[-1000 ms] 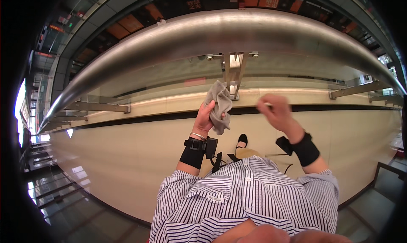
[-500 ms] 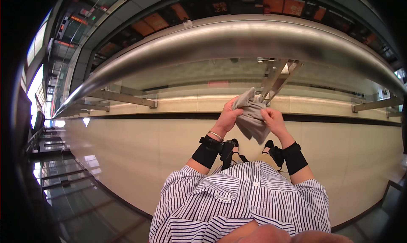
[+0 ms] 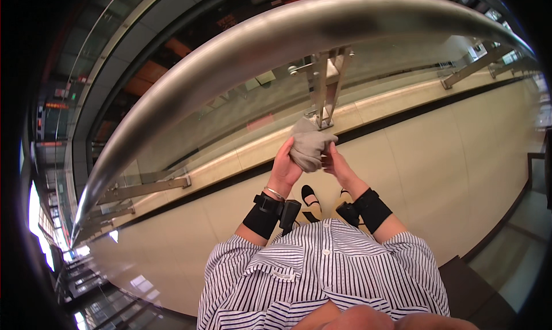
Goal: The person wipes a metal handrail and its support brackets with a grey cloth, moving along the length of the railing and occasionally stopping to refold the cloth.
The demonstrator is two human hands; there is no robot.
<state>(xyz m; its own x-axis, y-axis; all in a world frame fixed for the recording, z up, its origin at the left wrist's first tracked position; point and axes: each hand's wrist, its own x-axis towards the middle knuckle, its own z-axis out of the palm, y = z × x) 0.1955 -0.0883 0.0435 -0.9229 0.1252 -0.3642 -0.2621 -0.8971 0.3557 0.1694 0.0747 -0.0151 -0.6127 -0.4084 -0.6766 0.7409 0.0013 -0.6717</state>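
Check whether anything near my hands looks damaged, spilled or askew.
Nothing stands out. The grey cloth is bunched between your left hand and right hand; the metal handrail looks bowed, likely from the fisheye lens.

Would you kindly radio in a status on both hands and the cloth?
Left hand holding bunched grey cloth. Right hand at its right edge, grip unclear. Metal handrail beyond both hands.
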